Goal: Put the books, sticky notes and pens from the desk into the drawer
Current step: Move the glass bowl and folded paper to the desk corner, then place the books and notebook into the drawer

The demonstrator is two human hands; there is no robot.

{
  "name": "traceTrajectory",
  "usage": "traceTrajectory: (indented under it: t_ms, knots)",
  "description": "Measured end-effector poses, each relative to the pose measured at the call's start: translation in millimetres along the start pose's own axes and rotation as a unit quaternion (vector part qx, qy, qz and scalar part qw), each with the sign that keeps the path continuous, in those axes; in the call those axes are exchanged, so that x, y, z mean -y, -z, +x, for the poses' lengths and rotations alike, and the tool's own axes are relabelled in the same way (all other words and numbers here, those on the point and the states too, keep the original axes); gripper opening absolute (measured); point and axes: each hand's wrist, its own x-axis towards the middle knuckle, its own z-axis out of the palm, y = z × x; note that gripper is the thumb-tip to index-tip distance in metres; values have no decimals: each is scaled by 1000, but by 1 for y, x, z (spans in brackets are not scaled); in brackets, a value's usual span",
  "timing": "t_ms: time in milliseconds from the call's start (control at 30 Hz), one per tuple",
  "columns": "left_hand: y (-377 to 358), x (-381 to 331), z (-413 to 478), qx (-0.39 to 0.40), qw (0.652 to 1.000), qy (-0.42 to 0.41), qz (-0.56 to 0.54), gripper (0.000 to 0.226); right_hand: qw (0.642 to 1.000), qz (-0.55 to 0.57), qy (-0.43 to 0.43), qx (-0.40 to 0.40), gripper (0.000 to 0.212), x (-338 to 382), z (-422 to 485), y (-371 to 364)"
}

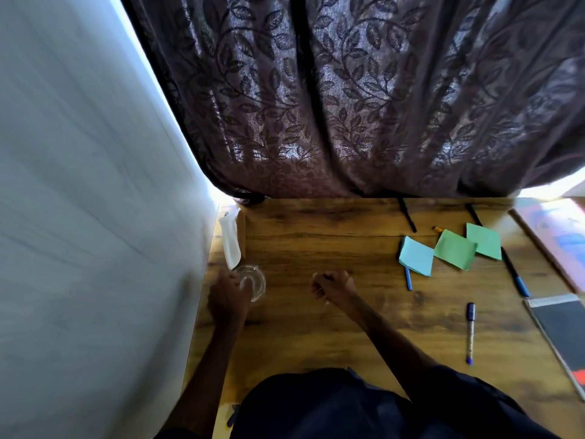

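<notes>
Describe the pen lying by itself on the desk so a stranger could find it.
Start at the wooden desk and find the three sticky note pads on its right half. Nearer the person than them lies the lone pen. Its pale, speckled barrel sets it apart from the dark and blue pens beside the pads.

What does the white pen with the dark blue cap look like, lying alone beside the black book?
The white plastic-looking pen with a dark blue cap has a pale barrel with small dark markings, too blurred to read, and a blue tip at the end nearest the person. The cap is on. It lies flat on the brown wooden desk, running roughly away from the person, left of the black rectangular book and apart from it. Only the desk touches it.
</notes>
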Motion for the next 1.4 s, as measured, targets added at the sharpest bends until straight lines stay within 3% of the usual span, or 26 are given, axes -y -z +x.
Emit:
traceTrajectory:
  t_ms: [200, 300, 500, 667, 767, 1033, 1200, 1400]
  knots:
    - [-8, -42, -3, 36, 991, -123, -27, 20, 999, 40, 7, -36, 26, 1, -5, 21]
    - [-17, -63, -10, 73, 986, -146, -41, 18, 995, 86, 25, -45, 26, 0, -16, 39]
    - [-40, -92, -48, 172, 958, -222, -67, 12, 987, 106, -5, -122, 27, -18, -42, 63]
    - [-83, -89, -74, 262, 928, -261, -54, 19, 981, 141, -6, -135, 30, -50, -68, 89]
    - [-89, -104, -103, 278, 912, -302, 12, 13, 969, 181, -7, -166, 28, -69, -93, 109]
    - [-117, -142, -175, 343, 866, -359, 55, 13, 947, 200, -24, -252, 25, -124, -151, 156]
    - [-131, -171, -218, 365, 841, -394, 70, 10, 947, 188, -40, -256, 21, -152, -171, 186]
    - [-137, -204, -276, 360, 838, -406, 61, 3, 947, 200, -37, -248, 16, -173, -196, 224]
